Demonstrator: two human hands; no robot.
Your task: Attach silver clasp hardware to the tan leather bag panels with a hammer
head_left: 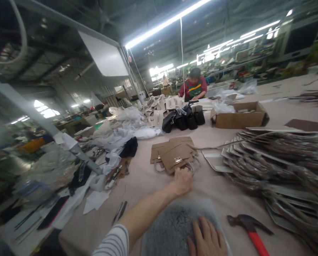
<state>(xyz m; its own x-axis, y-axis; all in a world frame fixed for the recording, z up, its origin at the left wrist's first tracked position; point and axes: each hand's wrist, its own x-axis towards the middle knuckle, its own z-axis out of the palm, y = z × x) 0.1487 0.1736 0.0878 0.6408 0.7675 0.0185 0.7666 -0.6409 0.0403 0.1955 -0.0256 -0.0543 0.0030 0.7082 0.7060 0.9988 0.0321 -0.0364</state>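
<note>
My left hand [183,181] reaches forward with its fingers closed at the near edge of a pile of tan leather bag pieces [175,153], gripping one of them. The pieces overlap, with metal clasps on the flaps and thin looped handles at the sides. The fingertips are partly hidden. Close to me, my right hand [208,237] lies with fingers stretched out on a dark, speckled slab [172,224], holding nothing. To its right a claw hammer [251,227] with a red handle rests on the table.
Stacked wrapped panels with brown handles [276,170] crowd the right. Behind are a cardboard box [240,115], black bags [184,119] and cream bag pieces [159,108]. Plastic wrap [126,122] and small tools [114,177] lie left, beside a metal post [76,151]. A co-worker [193,85] sits across.
</note>
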